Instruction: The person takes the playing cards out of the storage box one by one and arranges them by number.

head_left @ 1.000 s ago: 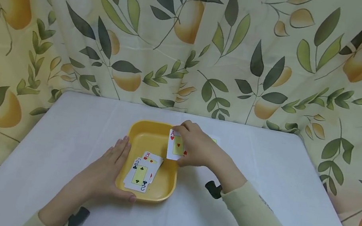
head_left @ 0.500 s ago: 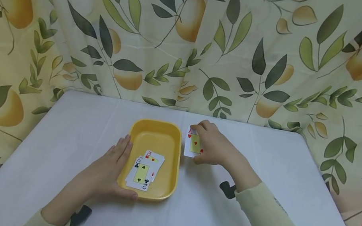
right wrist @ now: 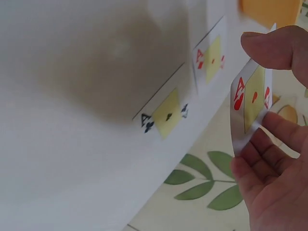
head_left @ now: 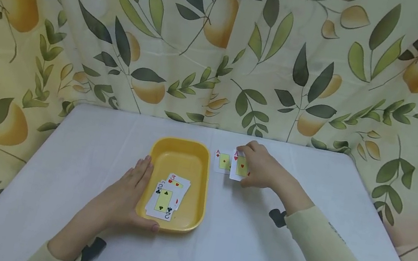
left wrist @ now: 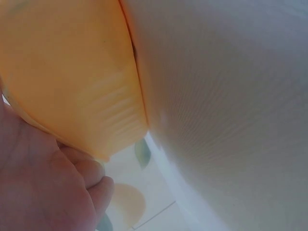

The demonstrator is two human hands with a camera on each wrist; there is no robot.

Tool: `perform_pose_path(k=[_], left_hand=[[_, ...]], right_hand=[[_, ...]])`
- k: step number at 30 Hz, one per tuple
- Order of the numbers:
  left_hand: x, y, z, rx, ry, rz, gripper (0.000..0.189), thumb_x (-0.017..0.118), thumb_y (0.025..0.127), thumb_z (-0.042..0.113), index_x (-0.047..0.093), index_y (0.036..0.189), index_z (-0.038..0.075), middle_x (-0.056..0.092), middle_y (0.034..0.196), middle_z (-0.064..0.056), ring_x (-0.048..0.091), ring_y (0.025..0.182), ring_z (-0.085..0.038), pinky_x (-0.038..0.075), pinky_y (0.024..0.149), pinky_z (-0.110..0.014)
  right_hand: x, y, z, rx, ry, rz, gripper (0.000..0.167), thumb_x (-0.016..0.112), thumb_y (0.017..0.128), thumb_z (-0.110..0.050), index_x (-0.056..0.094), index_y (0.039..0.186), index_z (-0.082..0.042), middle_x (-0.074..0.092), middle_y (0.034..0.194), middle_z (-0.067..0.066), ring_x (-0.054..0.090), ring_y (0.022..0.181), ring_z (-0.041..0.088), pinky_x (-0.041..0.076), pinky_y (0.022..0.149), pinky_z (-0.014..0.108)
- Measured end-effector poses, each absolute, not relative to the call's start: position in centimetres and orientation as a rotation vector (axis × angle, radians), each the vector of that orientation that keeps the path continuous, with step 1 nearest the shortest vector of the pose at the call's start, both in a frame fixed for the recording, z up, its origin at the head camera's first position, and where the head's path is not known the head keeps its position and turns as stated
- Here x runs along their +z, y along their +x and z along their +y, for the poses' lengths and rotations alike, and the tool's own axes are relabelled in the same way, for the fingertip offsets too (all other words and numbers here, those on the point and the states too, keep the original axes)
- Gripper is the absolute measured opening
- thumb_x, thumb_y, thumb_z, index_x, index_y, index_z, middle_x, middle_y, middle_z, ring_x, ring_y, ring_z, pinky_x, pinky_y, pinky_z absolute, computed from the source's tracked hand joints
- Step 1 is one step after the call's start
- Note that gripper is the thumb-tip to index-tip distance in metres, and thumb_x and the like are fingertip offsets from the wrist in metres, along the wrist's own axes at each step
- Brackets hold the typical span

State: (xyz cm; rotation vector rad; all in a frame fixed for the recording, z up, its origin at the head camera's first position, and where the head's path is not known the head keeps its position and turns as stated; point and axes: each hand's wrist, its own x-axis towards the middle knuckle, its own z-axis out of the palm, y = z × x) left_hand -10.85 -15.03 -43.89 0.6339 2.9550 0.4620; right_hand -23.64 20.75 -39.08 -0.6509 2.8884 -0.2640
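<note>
In the head view my right hand pinches an ace of hearts by its edges, thumb on one side and fingers on the other. The right wrist view shows the card raised off the table. An ace of diamonds lies face up just left of it. Beside that lies an ace of clubs, hidden by my right hand in the head view. My left hand rests against the yellow tray, fingers straight along its left side and thumb at its near edge.
Inside the tray a two of clubs overlaps a hearts card and others beneath. A white cloth covers the table, and a leaf-and-fruit patterned curtain hangs behind it.
My right hand has carried the ace of hearts rightward, from over the tray's right rim to above the table. The ace of diamonds has come into sight. My left hand stays at the tray.
</note>
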Motion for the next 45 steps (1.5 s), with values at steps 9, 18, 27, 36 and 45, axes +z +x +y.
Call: perform_pose_path(k=[9, 18, 27, 36, 45], left_hand=[[-43.8, -10.9, -14.9, 0.464, 0.623, 2.953, 0.151, 0.065, 0.055, 0.092, 0.004, 0.159, 0.001, -0.006, 0.168, -0.013, 0.001, 0.155, -0.03, 0.017, 0.124, -0.047], [-43.6, -10.9, -14.8, 0.466, 0.613, 2.947, 0.15, 0.066, 0.056, 0.091, 0.004, 0.159, 0.001, -0.006, 0.168, -0.012, 0.001, 0.155, -0.029, 0.017, 0.124, -0.047], [-43.4, -10.8, -14.8, 0.47, 0.6, 2.942, 0.151, 0.068, 0.056, 0.09, 0.004, 0.159, 0.0, -0.005, 0.168, -0.013, 0.002, 0.155, -0.029, 0.018, 0.124, -0.047], [-43.7, -10.8, -14.9, 0.467, 0.587, 2.942, 0.15, 0.066, 0.056, 0.092, 0.004, 0.16, 0.002, -0.006, 0.168, -0.011, 0.002, 0.155, -0.029, 0.017, 0.125, -0.046], [-43.7, -10.8, -14.9, 0.473, 0.611, 2.958, 0.15, 0.066, 0.055, 0.091, 0.006, 0.159, 0.0, -0.003, 0.168, -0.014, 0.004, 0.155, -0.031, 0.019, 0.124, -0.048]], right_hand=[[-39.8, -25.0, 23.3, -0.221, -0.556, 2.882, 0.088, 0.09, 0.067, -0.023, 0.05, 0.144, -0.006, 0.047, 0.138, 0.017, 0.046, 0.117, 0.032, 0.049, 0.1, 0.048], [-40.5, -25.9, 25.8, -0.214, -0.455, 2.859, 0.09, 0.09, 0.068, -0.021, 0.047, 0.146, -0.003, 0.044, 0.139, 0.021, 0.045, 0.121, 0.037, 0.047, 0.103, 0.055], [-41.1, -26.6, 27.1, -0.187, -0.375, 2.818, 0.09, 0.088, 0.071, -0.019, 0.044, 0.148, -0.003, 0.041, 0.142, 0.024, 0.045, 0.122, 0.039, 0.044, 0.105, 0.059], [-41.8, -26.9, 28.1, -0.192, -0.307, 2.776, 0.09, 0.085, 0.073, -0.013, 0.04, 0.15, -0.002, 0.037, 0.145, 0.026, 0.042, 0.126, 0.042, 0.041, 0.107, 0.062], [-42.6, -27.2, 28.6, -0.186, -0.26, 2.736, 0.092, 0.086, 0.074, -0.014, 0.038, 0.151, -0.002, 0.034, 0.147, 0.027, 0.042, 0.127, 0.043, 0.041, 0.107, 0.063]])
